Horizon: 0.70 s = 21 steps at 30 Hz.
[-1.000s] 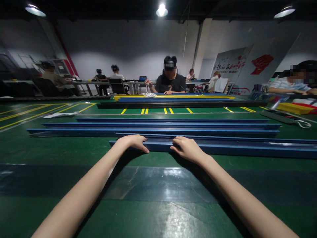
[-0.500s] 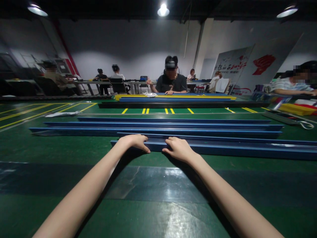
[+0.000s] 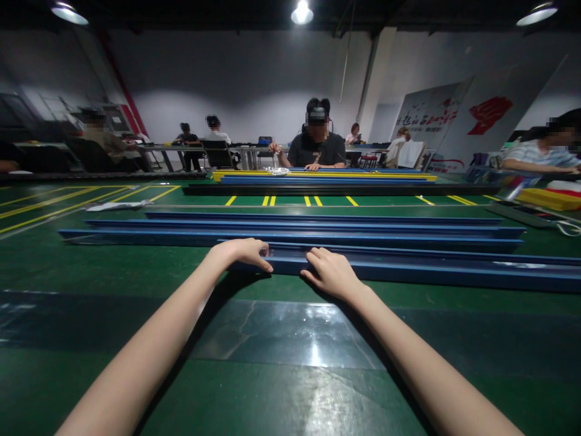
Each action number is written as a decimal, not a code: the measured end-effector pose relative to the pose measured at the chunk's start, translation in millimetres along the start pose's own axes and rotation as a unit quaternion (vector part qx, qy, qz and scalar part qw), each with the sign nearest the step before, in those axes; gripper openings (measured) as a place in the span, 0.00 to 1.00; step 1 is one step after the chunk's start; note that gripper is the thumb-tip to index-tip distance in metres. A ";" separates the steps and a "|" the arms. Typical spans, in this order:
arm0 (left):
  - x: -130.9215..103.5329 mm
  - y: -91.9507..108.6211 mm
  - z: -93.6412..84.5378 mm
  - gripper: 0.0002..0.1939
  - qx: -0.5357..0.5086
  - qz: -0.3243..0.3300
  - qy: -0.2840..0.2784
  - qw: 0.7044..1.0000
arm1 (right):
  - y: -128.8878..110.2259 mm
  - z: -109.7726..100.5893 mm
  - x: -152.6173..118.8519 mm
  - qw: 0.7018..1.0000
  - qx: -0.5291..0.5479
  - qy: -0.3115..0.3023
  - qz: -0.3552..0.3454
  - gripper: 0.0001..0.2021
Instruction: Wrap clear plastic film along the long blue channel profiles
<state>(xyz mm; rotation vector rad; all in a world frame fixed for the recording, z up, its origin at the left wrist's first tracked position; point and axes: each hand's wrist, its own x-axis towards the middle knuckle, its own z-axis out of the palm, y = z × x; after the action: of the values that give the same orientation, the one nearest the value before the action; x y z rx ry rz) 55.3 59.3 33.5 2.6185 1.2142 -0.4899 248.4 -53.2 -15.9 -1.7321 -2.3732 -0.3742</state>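
Note:
A long blue channel strip lies across the green table in front of me, its right part running out of view. Near its left end, my left hand is closed over the near wall, with the thumb on the front face and the fingers reaching inside. A short way to the right, my right hand grips the same wall with bent fingers and the thumb in front. My left wrist and hand hide the strip's left end.
More blue channel strips lie just behind. A transparent sheet lies flat on the near tabletop. Farther back are a black strip, yellow strips and a seated person. A dark tray-like item is at right.
Both hands stay on the blue channel strip. My left hand has shifted slightly left along it, so my arm now covers its left end. The camera view has moved a little.

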 end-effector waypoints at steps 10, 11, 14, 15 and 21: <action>-12.9 -1.0 0.8 0.19 0.035 -0.009 0.013 0.999 | -0.4 2.3 0.7 1.000 0.000 0.005 0.018 0.15; -14.1 -0.7 2.4 0.18 0.029 -0.008 0.019 0.999 | 0.0 2.1 1.1 1.000 0.003 0.003 0.021 0.15; -16.3 -2.5 12.9 0.16 0.011 -0.001 0.054 0.999 | 1.4 0.4 2.8 1.000 0.015 -0.014 0.020 0.15; -17.0 -3.4 18.1 0.17 0.010 0.006 0.075 0.997 | 1.8 -0.4 3.4 0.999 0.019 -0.022 0.018 0.15; -26.2 -1.8 50.8 0.19 0.049 0.012 0.246 0.968 | 2.0 -3.2 4.5 0.999 0.031 -0.029 0.017 0.13</action>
<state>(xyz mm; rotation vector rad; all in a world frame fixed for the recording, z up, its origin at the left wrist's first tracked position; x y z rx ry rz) 27.5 25.5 -3.3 2.9397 1.3116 0.1250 249.0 -49.5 -11.4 -1.7776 -2.3643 -0.2447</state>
